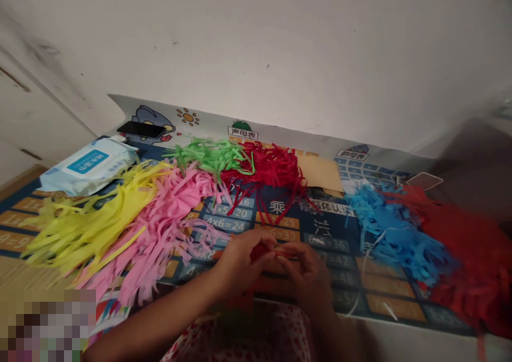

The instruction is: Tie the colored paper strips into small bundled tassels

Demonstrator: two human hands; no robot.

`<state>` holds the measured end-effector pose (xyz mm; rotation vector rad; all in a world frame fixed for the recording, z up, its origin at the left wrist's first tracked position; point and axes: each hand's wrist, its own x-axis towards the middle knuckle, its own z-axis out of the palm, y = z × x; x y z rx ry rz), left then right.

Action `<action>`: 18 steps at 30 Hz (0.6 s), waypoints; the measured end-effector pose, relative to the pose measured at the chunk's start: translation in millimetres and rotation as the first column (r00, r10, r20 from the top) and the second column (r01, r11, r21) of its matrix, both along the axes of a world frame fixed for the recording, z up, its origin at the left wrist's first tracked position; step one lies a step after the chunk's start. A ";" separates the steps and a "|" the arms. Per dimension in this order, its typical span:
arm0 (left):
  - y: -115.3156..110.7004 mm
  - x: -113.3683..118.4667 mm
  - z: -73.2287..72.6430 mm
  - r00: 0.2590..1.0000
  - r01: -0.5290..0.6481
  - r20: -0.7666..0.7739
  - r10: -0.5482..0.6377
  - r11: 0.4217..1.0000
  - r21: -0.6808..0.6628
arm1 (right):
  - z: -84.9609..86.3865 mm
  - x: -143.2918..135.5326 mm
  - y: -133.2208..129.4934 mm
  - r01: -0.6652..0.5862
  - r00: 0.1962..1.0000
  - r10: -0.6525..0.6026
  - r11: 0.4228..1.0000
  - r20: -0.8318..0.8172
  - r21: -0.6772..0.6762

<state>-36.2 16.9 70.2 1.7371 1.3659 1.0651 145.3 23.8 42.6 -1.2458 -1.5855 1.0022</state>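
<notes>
My left hand (240,259) is closed around a small piece of red paper (258,252), part of which shows inside the curled fingers. Its fingertips meet those of my right hand (310,274), which pinches a thin red bit at the edge of the same piece. Both hands are just above the near edge of the printed table mat (236,226). Beyond them lie a red fringed paper bundle (276,165) and a green one (212,157). Pink fringed paper (176,196) and yellow fringed paper (100,212) spread to the left.
A wet-wipes pack (90,165) and a black phone (142,129) rest at the back left. Tan paper (320,173) lies behind the mat's middle. Blue fringed paper (400,234) and a large red-orange heap (472,255) cover the right. A wall (256,47) stands behind.
</notes>
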 end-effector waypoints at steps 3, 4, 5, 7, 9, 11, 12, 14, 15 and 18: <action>1.3 -0.8 -1.7 1.000 -0.006 0.019 0.006 1.000 0.001 | 1.8 0.5 0.9 -0.041 0.999 0.038 0.995 -0.035 -0.093; 1.8 -0.8 -2.3 1.000 0.001 0.020 -0.001 1.000 0.023 | 3.7 1.0 1.2 -0.044 0.999 0.043 0.993 -0.017 -0.105; 2.3 -0.7 -2.9 1.000 0.013 0.010 -0.014 0.998 0.056 | 6.0 1.5 1.4 -0.042 0.999 0.044 0.994 0.014 -0.097; 3.4 -0.1 -3.8 0.998 0.047 -0.048 -0.040 0.989 0.138 | 10.8 2.4 1.0 -0.029 0.996 0.033 0.999 0.084 -0.042; 4.3 0.7 -4.5 0.992 0.069 -0.121 -0.046 0.979 0.194 | 14.6 3.0 0.0 -0.021 0.993 0.020 1.000 0.114 0.007; 4.8 1.6 -5.3 0.988 0.070 -0.153 -0.035 0.971 0.228 | 16.5 3.7 -1.2 -0.013 0.992 0.009 0.999 0.122 0.035; 4.9 2.3 -5.8 0.988 0.066 -0.152 -0.028 0.966 0.249 | 16.7 4.1 -1.9 -0.012 0.992 0.006 0.999 0.125 0.046; 4.9 4.1 -6.7 0.989 0.078 -0.146 -0.032 0.943 0.323 | 16.4 5.3 -3.4 -0.016 0.991 0.005 0.997 0.136 0.075; 4.9 5.3 -7.1 0.989 0.090 -0.146 -0.037 0.924 0.372 | 15.9 5.8 -4.3 -0.016 0.990 0.003 0.996 0.144 0.089; 5.4 9.3 -7.7 0.989 0.097 -0.143 -0.029 0.862 0.498 | 14.7 6.9 -6.6 -0.016 0.987 -0.003 0.993 0.161 0.115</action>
